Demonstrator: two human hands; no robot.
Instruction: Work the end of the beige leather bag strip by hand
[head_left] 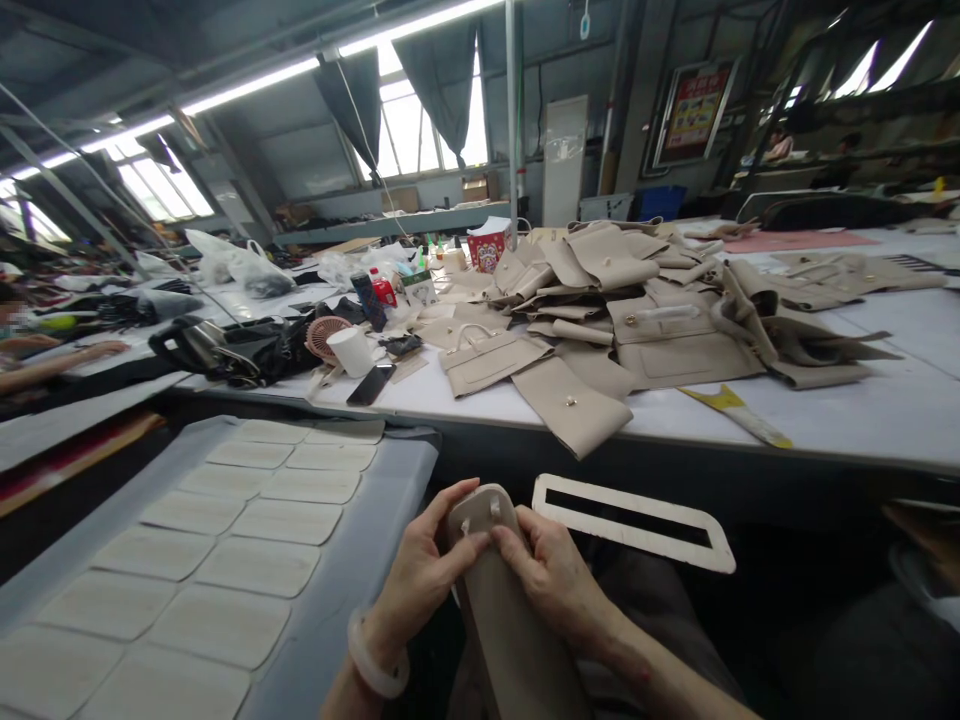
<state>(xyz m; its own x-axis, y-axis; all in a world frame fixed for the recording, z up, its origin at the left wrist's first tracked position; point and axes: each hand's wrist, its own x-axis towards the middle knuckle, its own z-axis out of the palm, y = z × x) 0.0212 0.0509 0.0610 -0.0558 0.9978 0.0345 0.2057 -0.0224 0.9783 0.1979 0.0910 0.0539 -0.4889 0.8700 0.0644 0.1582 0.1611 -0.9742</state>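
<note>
Both hands hold a long taupe leather bag piece (501, 620) with a rounded end, above my lap. My left hand (427, 560) grips its left edge, thumb pressed on the face near the rounded end. On the right edge my right hand (551, 570) is closed, its thumb also on the face. Two small pieces wrapped in clear film (495, 508) stick up near that end, just past the thumbs. The lower part of the leather runs down out of the picture. Beside my right hand lies a white frame-shaped template (637, 522) with a long slot.
Several pale rounded panels (232, 570) lie in rows on a grey board (360, 590) at the left. Across the white table (675, 430) are heaped taupe bag parts (600, 300), a phone (371, 384), a paper roll (350, 351), a pink fan (324, 338) and a yellow-handled scraper (735, 412).
</note>
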